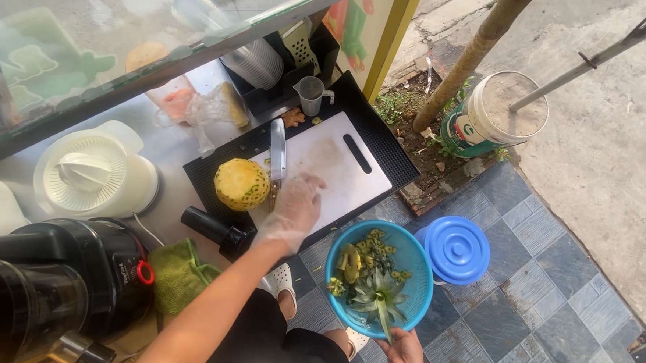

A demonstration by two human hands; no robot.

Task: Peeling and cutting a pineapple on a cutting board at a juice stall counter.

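Left hand [296, 206], gloved, spread flat on white cutting board [324, 167] beside peeled pineapple [242, 184] and knife [277, 151]; right hand [404, 353] gripping blue bowl [415, 271] of peelings.

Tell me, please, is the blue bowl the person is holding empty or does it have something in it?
Not empty: the blue bowl holds yellow-green pineapple peelings and a leafy crown, covering much of its bottom.

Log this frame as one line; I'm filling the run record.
left hand: gloved, flat on white cutting board by knife | right hand: holds blue bowl of pineapple scraps | peeled pineapple: on board
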